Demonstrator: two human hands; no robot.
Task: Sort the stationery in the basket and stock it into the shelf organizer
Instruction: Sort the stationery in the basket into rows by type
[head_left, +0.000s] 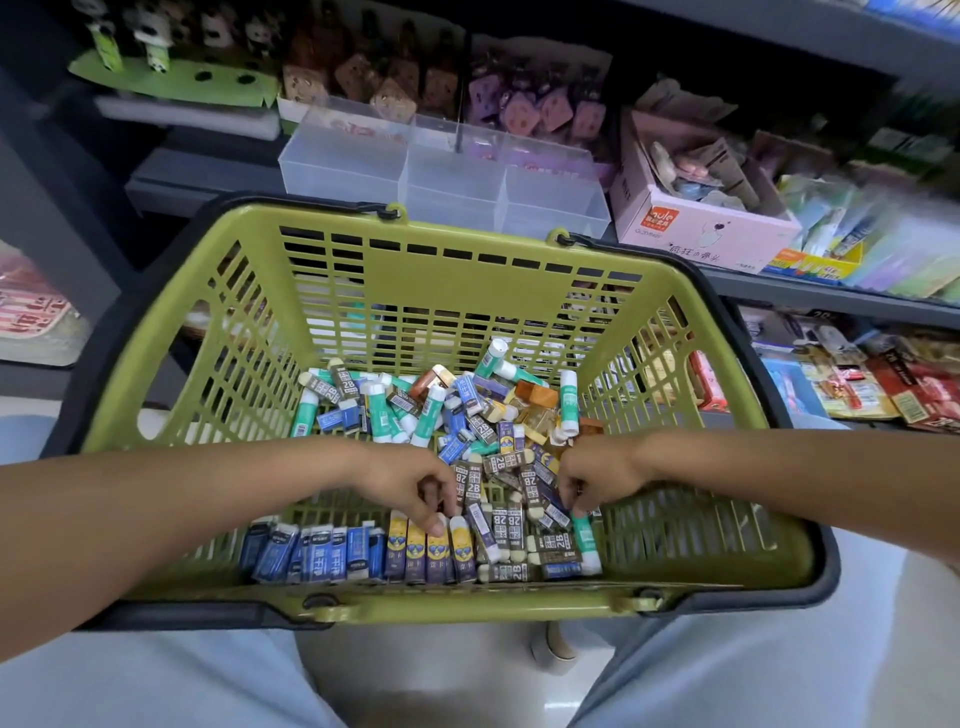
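Shop shelving (810, 291) behind carries the clear shelf organizer (447, 171), unfilled. In the green basket (436, 260), left hand (410, 488) pinches a yellow eraser (461, 545) into its sorted row; right hand (597, 475) curls into the 2B erasers (514, 525) beneath, evidently grouping them.

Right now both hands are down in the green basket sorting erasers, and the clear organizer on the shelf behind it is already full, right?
Not quite. The head view shows both the left hand and right hand in the green basket, but the clear organizer on the shelf looks empty, not full.
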